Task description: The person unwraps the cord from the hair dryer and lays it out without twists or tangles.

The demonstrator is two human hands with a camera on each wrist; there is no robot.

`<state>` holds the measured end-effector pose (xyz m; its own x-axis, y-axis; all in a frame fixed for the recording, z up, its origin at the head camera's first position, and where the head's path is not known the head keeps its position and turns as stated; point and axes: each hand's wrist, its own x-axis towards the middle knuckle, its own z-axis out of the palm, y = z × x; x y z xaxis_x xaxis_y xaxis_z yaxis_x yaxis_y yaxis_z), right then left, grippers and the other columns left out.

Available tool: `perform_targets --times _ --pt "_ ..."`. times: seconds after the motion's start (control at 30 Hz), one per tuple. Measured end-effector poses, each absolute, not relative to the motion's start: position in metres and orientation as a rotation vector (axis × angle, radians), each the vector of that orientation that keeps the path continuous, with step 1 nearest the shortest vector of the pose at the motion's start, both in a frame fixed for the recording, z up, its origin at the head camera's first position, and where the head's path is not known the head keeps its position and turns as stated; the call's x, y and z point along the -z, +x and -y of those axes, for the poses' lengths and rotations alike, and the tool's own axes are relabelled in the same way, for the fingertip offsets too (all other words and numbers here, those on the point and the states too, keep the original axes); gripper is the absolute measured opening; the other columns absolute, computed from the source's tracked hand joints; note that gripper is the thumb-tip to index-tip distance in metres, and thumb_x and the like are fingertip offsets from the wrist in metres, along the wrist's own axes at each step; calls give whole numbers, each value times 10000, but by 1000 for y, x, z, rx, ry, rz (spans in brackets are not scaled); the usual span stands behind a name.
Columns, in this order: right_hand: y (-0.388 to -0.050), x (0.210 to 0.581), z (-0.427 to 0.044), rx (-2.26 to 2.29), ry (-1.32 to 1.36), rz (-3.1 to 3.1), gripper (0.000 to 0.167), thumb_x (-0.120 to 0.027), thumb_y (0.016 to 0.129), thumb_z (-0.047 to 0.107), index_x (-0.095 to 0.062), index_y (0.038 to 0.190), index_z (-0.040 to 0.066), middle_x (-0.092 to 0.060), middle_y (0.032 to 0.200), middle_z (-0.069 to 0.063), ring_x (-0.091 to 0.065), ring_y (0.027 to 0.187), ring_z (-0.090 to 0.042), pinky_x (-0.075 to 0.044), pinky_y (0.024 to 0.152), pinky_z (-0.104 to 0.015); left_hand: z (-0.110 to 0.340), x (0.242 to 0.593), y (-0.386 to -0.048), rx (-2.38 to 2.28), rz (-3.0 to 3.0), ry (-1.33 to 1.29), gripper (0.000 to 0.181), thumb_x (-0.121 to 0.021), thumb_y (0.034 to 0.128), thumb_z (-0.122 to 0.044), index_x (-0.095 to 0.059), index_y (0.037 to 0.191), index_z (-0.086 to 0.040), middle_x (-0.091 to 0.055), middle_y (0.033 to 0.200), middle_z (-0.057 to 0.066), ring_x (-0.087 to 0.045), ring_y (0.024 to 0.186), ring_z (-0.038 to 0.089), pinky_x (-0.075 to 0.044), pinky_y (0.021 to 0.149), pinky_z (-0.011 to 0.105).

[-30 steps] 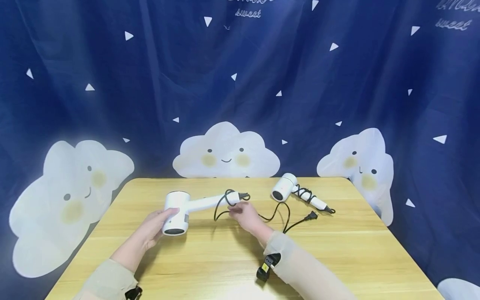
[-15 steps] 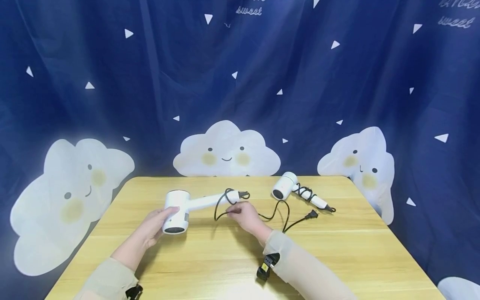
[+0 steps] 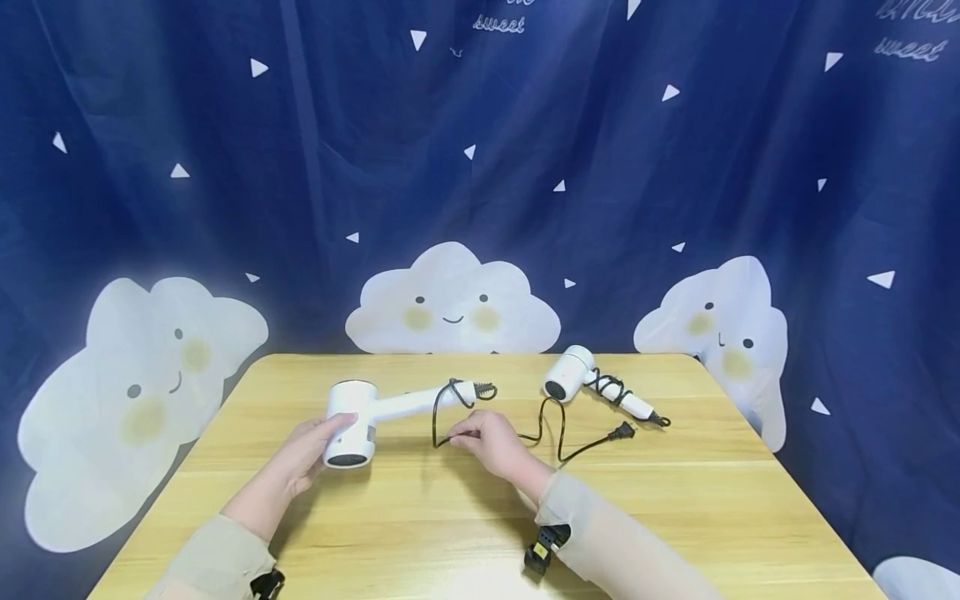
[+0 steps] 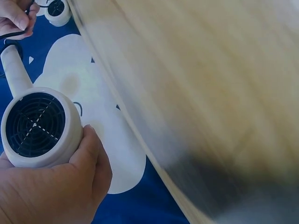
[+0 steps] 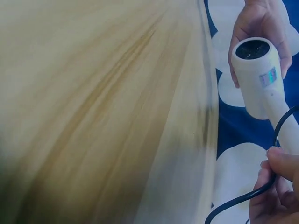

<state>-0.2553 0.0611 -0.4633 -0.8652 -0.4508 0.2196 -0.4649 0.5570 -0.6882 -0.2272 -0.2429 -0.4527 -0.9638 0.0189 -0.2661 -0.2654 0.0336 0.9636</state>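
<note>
A white hair dryer (image 3: pixel 351 422) is gripped around its barrel by the left hand (image 3: pixel 309 450), its handle pointing right. The left wrist view shows the black grille (image 4: pixel 35 125) at the barrel's end, with the left hand (image 4: pixel 60 186) around it. Black cord (image 3: pixel 435 417) loops over the handle's end. The right hand (image 3: pixel 495 442) pinches this cord between thumb and fingertips, just below the handle's end. In the right wrist view the cord (image 5: pixel 238 199) passes through the right hand's fingers (image 5: pixel 285 163).
A second white hair dryer (image 3: pixel 570 373), cord wound around its handle, lies at the back right of the wooden table (image 3: pixel 420 533). A black plug (image 3: pixel 622 431) lies in front of it, on the cord running from the right hand. A blue curtain hangs behind.
The right hand has moved slightly toward the front of the table with the pinched cord, and the cord's loops have shifted left. The left hand and its hair dryer have hardly moved.
</note>
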Motion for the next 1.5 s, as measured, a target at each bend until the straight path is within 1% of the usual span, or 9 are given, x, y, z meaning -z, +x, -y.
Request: perform_targets --times 0.17,0.4,0.6,0.83,0.93,1.07,1.17,1.27,1.5 --pt "-250 454 -66 -1187 880 2721 128 -731 892 89 -782 1001 45 -613 798 45 -497 674 -43 -477 590 -210 244 451 -226 -2024 -2111 -249 595 -579 997 -328 -438 1313 156 -699 913 -15 -666 843 115 -541 771 232" --pt "-244 435 -76 -1093 967 2637 116 -738 885 92 -789 989 79 -631 820 47 -560 726 -70 -519 668 -230 243 451 -227 -2016 -2130 -269 580 -584 993 -326 -463 1300 151 -699 910 -2 -663 842 124 -542 769 237" --pt "-247 420 -84 -1098 1025 2546 125 -750 868 48 -788 986 65 -676 859 -2 -586 731 -86 -522 646 -218 244 451 -227 -2013 -2132 -270 597 -586 992 -329 -452 1316 155 -696 918 -1 -661 846 124 -544 768 237" --pt "-254 403 -97 -1143 1089 2521 161 -714 906 76 -782 1052 70 -692 904 -6 -578 751 -75 -514 652 -234 244 451 -227 -2034 -2117 -250 570 -594 989 -312 -471 1299 151 -703 909 1 -671 842 127 -553 771 249" --pt "-259 396 -104 -1167 1077 2539 173 -698 921 74 -774 1075 62 -701 919 -3 -586 769 -78 -519 679 -244 245 450 -226 -2033 -2124 -250 565 -597 987 -316 -479 1292 143 -704 911 2 -671 843 130 -553 772 250" --pt "-267 389 -111 -1200 1051 2530 175 -689 921 41 -762 1078 16 -720 941 -59 -609 779 -125 -535 692 -268 245 450 -226 -2040 -2120 -239 564 -597 988 -309 -474 1299 145 -707 914 1 -672 848 128 -552 779 251" --pt "-273 386 -116 -1241 1041 2518 181 -682 922 27 -750 1085 -7 -732 990 -103 -654 840 -165 -560 743 -284 244 449 -226 -2041 -2121 -226 561 -594 988 -303 -472 1297 149 -706 913 3 -673 847 128 -552 780 251" --pt "-279 386 -120 -1288 1014 2526 195 -673 931 37 -743 1107 -10 -732 1028 -116 -644 851 -169 -555 757 -286 244 448 -226 -2038 -2123 -217 561 -592 988 -302 -473 1293 153 -703 914 4 -672 846 130 -553 778 251" --pt "-290 387 -123 -1378 916 2587 206 -652 955 82 -743 1121 0 -719 1027 -109 -572 742 -189 -514 663 -268 243 447 -224 -2040 -2116 -199 549 -589 991 -286 -469 1291 157 -704 902 3 -673 831 128 -555 764 255"
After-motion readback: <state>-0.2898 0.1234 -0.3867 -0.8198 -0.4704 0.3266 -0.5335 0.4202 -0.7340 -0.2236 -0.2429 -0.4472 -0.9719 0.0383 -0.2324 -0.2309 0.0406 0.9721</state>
